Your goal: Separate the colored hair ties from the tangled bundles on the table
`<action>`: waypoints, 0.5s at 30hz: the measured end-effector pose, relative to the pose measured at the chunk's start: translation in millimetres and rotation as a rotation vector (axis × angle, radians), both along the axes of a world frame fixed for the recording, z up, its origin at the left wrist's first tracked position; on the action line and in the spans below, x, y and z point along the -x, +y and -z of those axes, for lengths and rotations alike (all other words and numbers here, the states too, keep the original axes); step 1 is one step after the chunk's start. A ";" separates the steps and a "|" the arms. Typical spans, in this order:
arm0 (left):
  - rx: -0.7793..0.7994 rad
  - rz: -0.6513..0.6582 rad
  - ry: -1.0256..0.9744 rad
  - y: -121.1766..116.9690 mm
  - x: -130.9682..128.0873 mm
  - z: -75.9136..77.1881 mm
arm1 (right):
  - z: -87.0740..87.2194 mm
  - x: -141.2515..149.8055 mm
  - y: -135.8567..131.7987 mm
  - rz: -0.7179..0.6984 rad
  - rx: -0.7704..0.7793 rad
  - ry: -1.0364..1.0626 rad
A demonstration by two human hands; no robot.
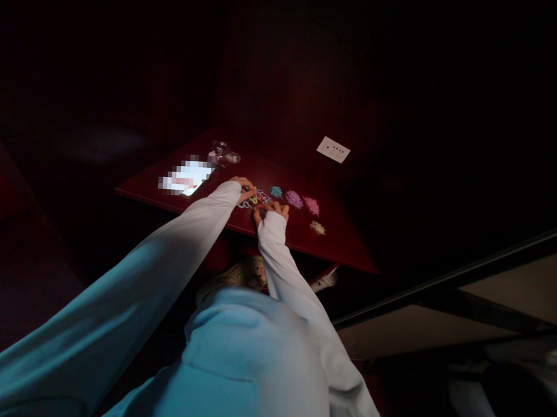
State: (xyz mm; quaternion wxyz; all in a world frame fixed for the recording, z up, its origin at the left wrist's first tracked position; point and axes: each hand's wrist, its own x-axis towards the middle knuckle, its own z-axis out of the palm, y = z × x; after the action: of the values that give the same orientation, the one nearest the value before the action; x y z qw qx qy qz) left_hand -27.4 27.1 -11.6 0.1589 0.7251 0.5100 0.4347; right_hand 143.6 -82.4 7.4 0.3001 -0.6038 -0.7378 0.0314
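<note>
Both my arms in light sleeves reach out to a small dark red table (342, 247). My left hand (245, 189) and my right hand (273, 209) rest close together with fingers curled over a chain of coloured loops (259, 198) lying between them. What each hand pinches is too small to make out. To the right of my hands lie small heaps of tiny bands: a blue heap (276, 191), a purple heap (294, 199), a pink heap (312, 205) and a yellow heap (317, 227).
A white paper or card (186, 176) lies at the table's left. A clear glass object (223, 153) stands behind it. A white wall socket plate (333, 149) sits on the dark wall behind. The room is dark. A dark rail (453, 279) runs at right.
</note>
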 end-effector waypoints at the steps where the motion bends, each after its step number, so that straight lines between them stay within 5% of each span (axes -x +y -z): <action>1: 0.006 -0.007 0.006 -0.5 -0.2 -0.2 | -0.2 0.4 -0.4 0.000 -0.004 -0.003; 15: -0.001 -0.013 0.073 -0.4 1.6 -0.7 | -4.6 11.4 6.8 0.101 0.034 -0.041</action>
State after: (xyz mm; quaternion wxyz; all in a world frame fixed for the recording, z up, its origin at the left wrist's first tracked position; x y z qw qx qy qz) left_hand -29.0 26.7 -10.9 0.1370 0.7372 0.5201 0.4089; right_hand 132.2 -75.6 12.0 0.2757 -0.6459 -0.7118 0.0163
